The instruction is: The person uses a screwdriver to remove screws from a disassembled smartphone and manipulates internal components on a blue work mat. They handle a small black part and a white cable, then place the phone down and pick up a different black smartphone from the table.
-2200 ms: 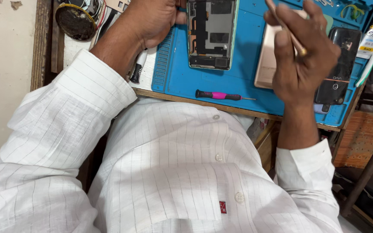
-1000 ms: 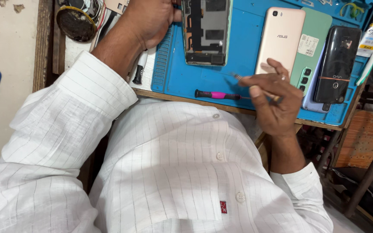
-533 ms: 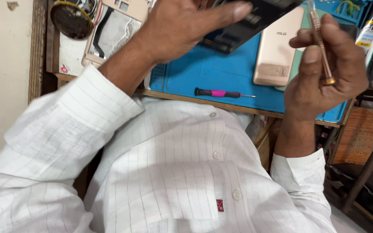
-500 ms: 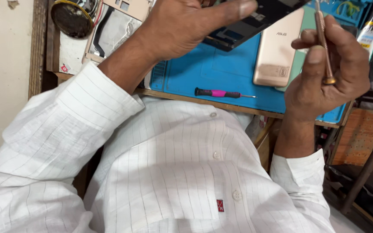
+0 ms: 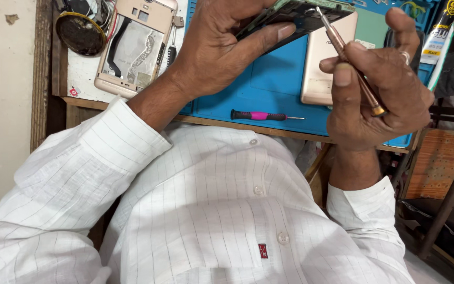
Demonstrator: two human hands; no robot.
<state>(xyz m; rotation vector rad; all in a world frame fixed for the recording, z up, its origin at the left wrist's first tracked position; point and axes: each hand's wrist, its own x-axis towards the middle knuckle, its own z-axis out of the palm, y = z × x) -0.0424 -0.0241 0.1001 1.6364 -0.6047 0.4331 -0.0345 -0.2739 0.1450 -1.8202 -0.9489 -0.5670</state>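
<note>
Pinched in the right hand's grip (image 5: 379, 84) is a slim copper-coloured metal screwdriver (image 5: 350, 63), its tip touching the dark opened phone body (image 5: 295, 13) clamped by the left hand (image 5: 222, 44).

- Shirt (image 5: 222, 210): white, with thin dark lines forming a check pattern, long sleeves.
- Buttons (image 5: 258, 190): small, white, in a row down the front.
- Tag (image 5: 262, 251): small red square stitched low on the chest.
- Cuffs (image 5: 361, 208): turned at the wrists.
- Ring (image 5: 404, 54): pale metal band on the right hand (image 5: 379, 89).
</note>
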